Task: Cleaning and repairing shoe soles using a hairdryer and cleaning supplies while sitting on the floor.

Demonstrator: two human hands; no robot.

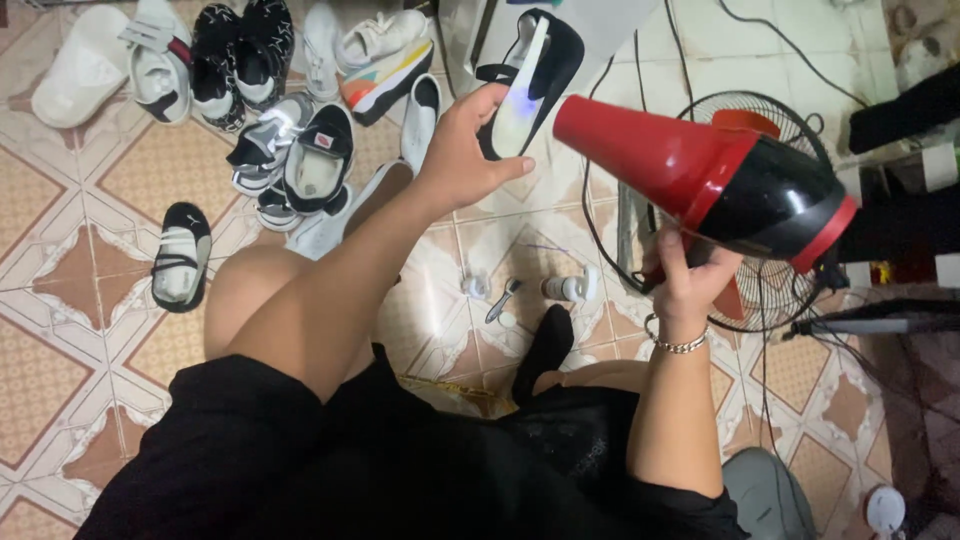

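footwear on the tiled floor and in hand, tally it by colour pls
Mostly black shoes and sandals: 6, among them the black slip-on shoe with white insole held in the left hand
Mostly white shoes and slides: 6, e.g. the white foam slide
White sneaker with multicolour sole: 1
Total: about 13; the pile overlaps, so counts are approximate.

Floor: patterned tiles (70,290) in cream and terracotta are spreading under everything.
Shoes: a pile of sneakers (270,80) is lying left of the fingers.
Fan: a floor fan (775,290) is sitting right of the fingers, cables (600,215) trailing.
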